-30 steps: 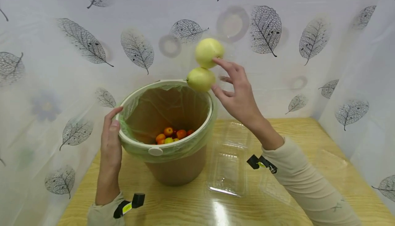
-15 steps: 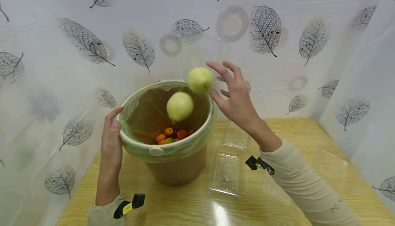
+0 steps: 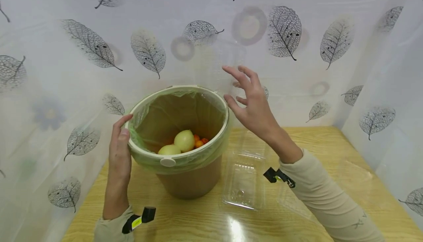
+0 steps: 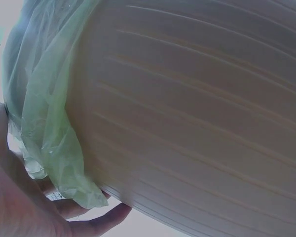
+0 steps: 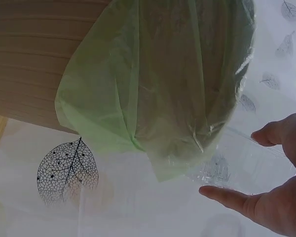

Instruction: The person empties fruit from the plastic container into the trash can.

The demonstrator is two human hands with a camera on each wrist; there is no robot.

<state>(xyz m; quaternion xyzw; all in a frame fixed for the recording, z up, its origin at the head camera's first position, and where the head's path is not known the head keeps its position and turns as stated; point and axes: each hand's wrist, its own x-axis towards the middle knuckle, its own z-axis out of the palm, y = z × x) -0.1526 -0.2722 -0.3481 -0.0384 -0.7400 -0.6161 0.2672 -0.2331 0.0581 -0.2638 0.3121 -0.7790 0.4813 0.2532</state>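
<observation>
A brown bin (image 3: 190,179) stands tilted on the table, its pale rim (image 3: 168,155) lined with a thin green bag (image 3: 211,154). My left hand (image 3: 117,157) grips its left side, fingers (image 4: 106,219) bent against the outer wall below the bag edge. Over the right rim, my right hand (image 3: 252,104) holds a see-through plastic box (image 5: 246,163) between thumb and fingers; in the head view the box barely shows. Inside the bin lie two round yellow-green fruits, perhaps pears: one upright (image 3: 184,141), one partly hidden by the rim (image 3: 169,149). Small orange fruits (image 3: 199,144) show beside them.
Clear plastic trays (image 3: 242,187) lie on the wooden table (image 3: 185,220) right of the bin, another faint one (image 3: 294,198) under my right forearm. Leaf-printed sheeting (image 3: 284,32) encloses the back and both sides.
The two yellow-green fruits have dropped from the box by my right hand into the bin, covering some small fruit. My right hand has shifted slightly; my left hand stays on the bin.
</observation>
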